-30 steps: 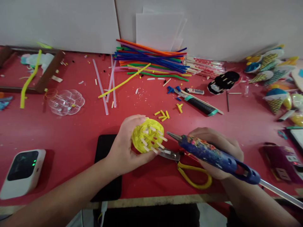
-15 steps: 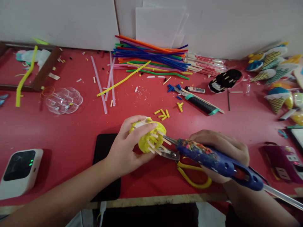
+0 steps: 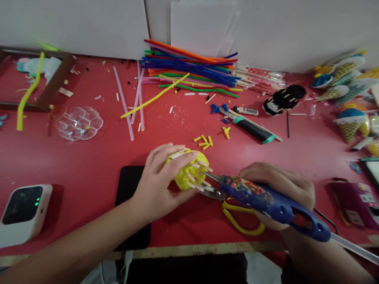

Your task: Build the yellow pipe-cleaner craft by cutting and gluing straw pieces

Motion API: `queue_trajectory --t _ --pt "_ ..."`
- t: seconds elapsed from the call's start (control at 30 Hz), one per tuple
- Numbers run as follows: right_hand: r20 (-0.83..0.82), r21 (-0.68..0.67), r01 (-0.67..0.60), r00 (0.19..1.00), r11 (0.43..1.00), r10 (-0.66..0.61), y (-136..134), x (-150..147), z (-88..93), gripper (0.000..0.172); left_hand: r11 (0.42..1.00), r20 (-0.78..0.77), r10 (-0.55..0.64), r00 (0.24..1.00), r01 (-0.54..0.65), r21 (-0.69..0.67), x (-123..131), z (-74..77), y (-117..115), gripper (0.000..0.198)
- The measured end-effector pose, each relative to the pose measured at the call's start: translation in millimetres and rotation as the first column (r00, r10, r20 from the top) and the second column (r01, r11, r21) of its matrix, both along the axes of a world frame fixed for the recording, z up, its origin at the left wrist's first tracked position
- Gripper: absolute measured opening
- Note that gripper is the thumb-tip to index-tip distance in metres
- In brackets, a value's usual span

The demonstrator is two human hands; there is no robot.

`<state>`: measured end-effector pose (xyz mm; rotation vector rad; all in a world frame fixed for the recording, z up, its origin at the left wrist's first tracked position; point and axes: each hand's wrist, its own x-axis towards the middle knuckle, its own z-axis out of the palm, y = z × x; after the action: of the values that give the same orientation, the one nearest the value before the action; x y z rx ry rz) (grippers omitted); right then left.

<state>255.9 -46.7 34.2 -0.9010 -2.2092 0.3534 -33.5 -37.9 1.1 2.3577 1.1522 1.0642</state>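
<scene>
My left hand is closed around a rounded yellow craft piece with several short wooden sticks poking out of its side. In my right hand is a blue hot glue gun, its body smeared with coloured residue and a clear glue stick coming out of the back. The gun's metal nozzle points left, close among the wooden sticks; whether it touches one I cannot tell. Beneath both lies a pair of yellow-handled scissors, blades partly hidden under the yellow piece. Short yellow cut pieces lie just beyond.
A black phone lies under my left wrist, near the table edge. Farther back are colourful pipe cleaners, a green-black utility knife and a black craft figure. A white device stands at left, a clear palette behind it.
The glue gun's nozzle has dropped slightly, from the upper sticks to between them. The yellow piece is turned a little in my left hand. The whole view has shifted slightly.
</scene>
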Motion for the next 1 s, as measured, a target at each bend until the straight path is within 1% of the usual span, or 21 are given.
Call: queue_trajectory --t 0.1,0.2,0.3,0.4,0.53,0.6,0.7,0.77,0.87,0.93,1.0 --pt "-0.038 0.015 0.005 0.999 1.000 -0.004 2 1 -1.4 0.016 0.998 -0.026 0.010 1.000 -0.011 -0.063 -3 0.4 1 0.066" --pt "-0.081 -0.018 0.035 0.996 0.999 -0.037 2 2 -2.8 0.019 0.983 0.034 0.008 0.999 -0.002 -0.182 -4 0.5 2 0.066" --pt "-0.118 -0.055 0.066 0.990 0.996 -0.072 0 2 -3.9 0.020 0.973 0.065 0.016 0.998 -0.001 -0.230 -3 0.0 1 0.065" --pt "-0.146 -0.068 0.079 0.985 0.994 -0.089 0 2 -6.1 0.020 0.976 0.043 0.018 0.999 -0.008 -0.218 -2 -0.1 1 0.069" --pt "-0.154 -0.074 0.097 0.982 0.992 -0.108 1 1 -8.9 0.022 0.983 0.006 0.048 0.999 -0.046 -0.179 -3 -0.5 2 0.082" --pt "-0.162 -0.071 0.105 0.980 0.992 -0.116 2 0 -9.1 0.022 0.989 0.048 0.077 0.996 -0.070 -0.131 -4 -3.2 4 0.084" --pt "-0.170 -0.071 0.110 0.978 0.991 -0.120 1 0 -8.4 0.022 0.994 0.204 0.099 0.974 -0.088 -0.067 -4 -10.8 6 0.090" --pt "-0.167 -0.080 0.115 0.978 0.990 -0.127 0 0 -7.8 0.022 0.990 0.269 0.103 0.957 -0.072 -0.123 -3 -16.2 6 0.093" --pt "-0.124 -0.103 0.130 0.982 0.986 -0.142 1 -2 -6.2 0.020 0.970 0.255 0.090 0.963 -0.027 -0.240 -2 -19.5 3 0.100" --pt "-0.096 -0.100 0.140 0.984 0.985 -0.150 2 -4 -4.3 0.018 0.972 0.222 0.048 0.974 0.006 -0.236 -2 -17.1 1 0.104" --pt "-0.089 -0.080 0.158 0.982 0.984 -0.165 3 -5 -2.2 0.015 0.978 0.217 -0.010 0.976 0.054 -0.201 -2 -12.0 2 0.102"
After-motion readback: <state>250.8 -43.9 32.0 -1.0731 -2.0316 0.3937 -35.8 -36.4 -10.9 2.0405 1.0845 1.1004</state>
